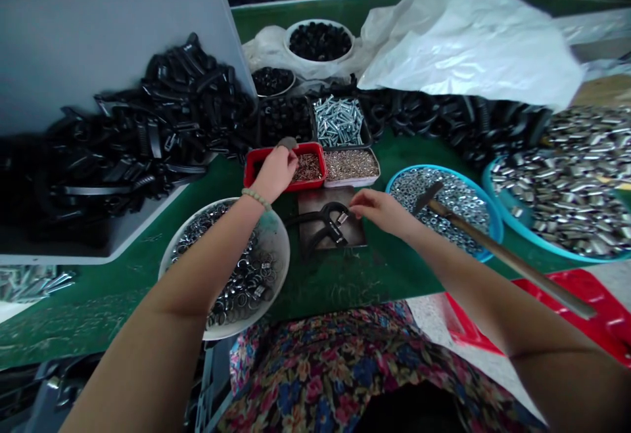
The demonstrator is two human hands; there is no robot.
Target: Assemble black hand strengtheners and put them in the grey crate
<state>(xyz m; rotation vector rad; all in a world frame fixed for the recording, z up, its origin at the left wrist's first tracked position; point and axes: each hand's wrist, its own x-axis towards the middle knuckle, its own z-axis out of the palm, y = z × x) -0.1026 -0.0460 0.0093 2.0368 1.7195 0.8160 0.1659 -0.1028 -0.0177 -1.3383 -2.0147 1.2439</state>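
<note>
My left hand (279, 171) is over a red tray (323, 169) of small copper-coloured pieces. Its fingers are pinched together. A dark grey patch shows at the fingertips, and I cannot make out what they hold. Below it, a black curved plastic part with two arms (327, 221) lies on a square metal plate (310, 206). A small shiny metal piece (342, 218) sits on that part's right side. Beside it, my right hand (377, 211) has its fingers curled together; whether they grip anything is hidden.
A white bowl (284, 269) of metal rings stands left. Blue basins (497, 232) of metal parts stand right, with a hammer (507, 259) across one. Behind are a tray of screws (338, 121), a tray of small rivet-like pieces (351, 165) and black part heaps (182, 104).
</note>
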